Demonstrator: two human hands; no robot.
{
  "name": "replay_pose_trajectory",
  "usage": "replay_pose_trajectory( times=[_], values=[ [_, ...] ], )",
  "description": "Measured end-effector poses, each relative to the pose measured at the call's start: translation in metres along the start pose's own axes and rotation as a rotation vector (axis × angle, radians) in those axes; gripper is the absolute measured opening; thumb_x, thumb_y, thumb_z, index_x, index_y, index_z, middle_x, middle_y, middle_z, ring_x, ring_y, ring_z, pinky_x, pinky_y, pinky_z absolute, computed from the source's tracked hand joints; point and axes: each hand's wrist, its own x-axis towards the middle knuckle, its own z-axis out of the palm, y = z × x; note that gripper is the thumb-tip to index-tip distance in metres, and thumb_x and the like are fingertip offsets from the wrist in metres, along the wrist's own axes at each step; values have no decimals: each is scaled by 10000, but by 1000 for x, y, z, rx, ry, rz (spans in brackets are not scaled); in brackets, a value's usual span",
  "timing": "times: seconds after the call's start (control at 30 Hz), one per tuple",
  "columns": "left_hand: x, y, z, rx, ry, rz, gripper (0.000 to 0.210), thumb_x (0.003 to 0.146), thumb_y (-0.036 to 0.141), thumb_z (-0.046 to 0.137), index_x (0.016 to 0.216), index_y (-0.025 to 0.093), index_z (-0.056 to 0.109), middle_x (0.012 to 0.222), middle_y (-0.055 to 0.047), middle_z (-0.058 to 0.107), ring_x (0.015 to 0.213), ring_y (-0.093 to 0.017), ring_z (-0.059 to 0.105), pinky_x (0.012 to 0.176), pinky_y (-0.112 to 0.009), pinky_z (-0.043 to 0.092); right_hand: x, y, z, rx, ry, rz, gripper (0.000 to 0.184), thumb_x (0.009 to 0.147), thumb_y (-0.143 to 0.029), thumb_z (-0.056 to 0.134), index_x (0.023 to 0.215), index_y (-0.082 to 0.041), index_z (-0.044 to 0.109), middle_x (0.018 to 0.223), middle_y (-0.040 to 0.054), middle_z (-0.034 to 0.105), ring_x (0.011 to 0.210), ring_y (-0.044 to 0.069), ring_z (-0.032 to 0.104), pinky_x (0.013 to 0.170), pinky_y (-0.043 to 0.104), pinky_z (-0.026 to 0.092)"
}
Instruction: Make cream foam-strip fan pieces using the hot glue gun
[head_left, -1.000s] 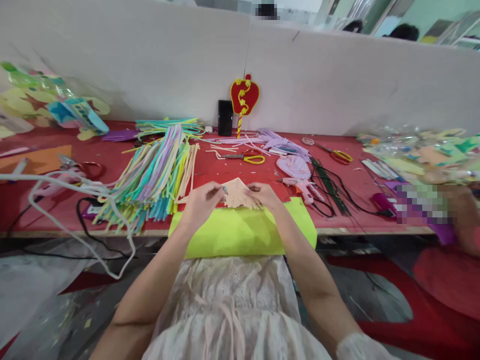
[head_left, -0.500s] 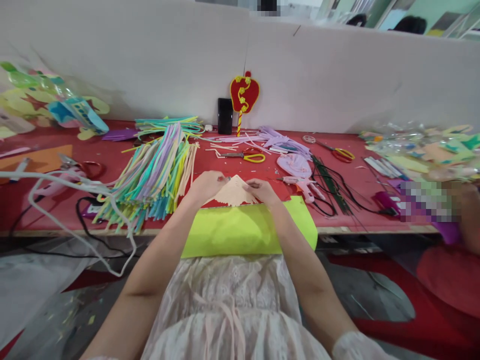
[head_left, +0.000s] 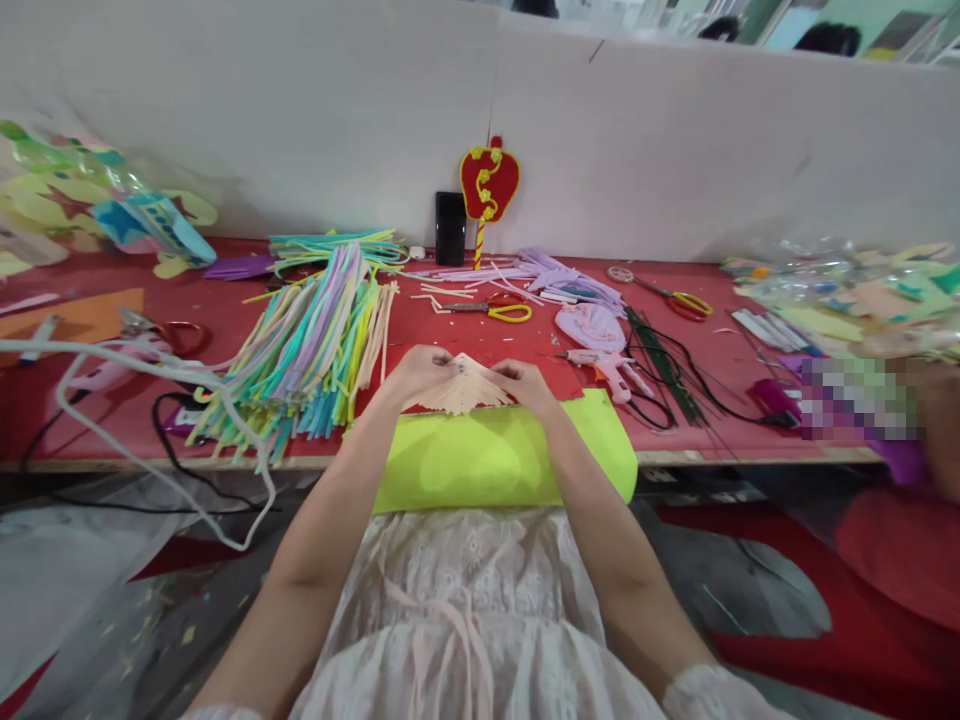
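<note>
Between my hands is a cream fan-shaped piece (head_left: 466, 388) that looks made of pipe cleaners laid side by side, its peak pointing away from me. My left hand (head_left: 421, 372) pinches its left edge, thumb and fingers together. On the other side, my right hand (head_left: 523, 381) pinches the right edge. Under the piece lie a red sheet (head_left: 551, 375) and a bright yellow-green sheet (head_left: 465, 460) that hangs over the table's front edge. The fingertips are partly hidden behind the piece.
A large pipe cleaner bundle (head_left: 307, 350) lies at left. Yellow-handled scissors (head_left: 506, 310), a pink glue gun (head_left: 611, 370) with a black cord, and lilac pipe cleaners (head_left: 570, 285) lie beyond. A phone (head_left: 450, 230) and a red fan-shaped ornament (head_left: 489, 185) stand by the wall. Another person's arm (head_left: 941, 420) shows at right.
The cream piece has tilted and shifted slightly left, showing more of its ribbed strips. My left hand has moved a little over it. Both hands still pinch its sides.
</note>
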Motion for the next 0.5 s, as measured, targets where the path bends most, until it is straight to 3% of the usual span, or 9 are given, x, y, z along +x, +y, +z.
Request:
replay_pose_trajectory(
  times=[0.3, 0.5],
  values=[
    [-1, -7, 4, -63, -8, -13, 260, 674, 386, 619, 743, 143, 679, 672, 2, 623, 605, -118, 514, 600, -242, 354, 0, -4, 1, 14, 58, 51, 345, 711, -512, 665, 797, -181, 713, 766, 14, 689, 695, 145, 582, 685, 271, 443],
    [-5, -11, 7, -105, 1, -46, 265, 701, 401, 623, 754, 150, 687, 681, 1, 624, 619, -116, 515, 572, -231, 348, 0, -2, 2, -20, 146, 0, 324, 716, -494, 668, 814, -187, 706, 822, 39, 712, 757, 174, 624, 739, 301, 478]
  ],
)
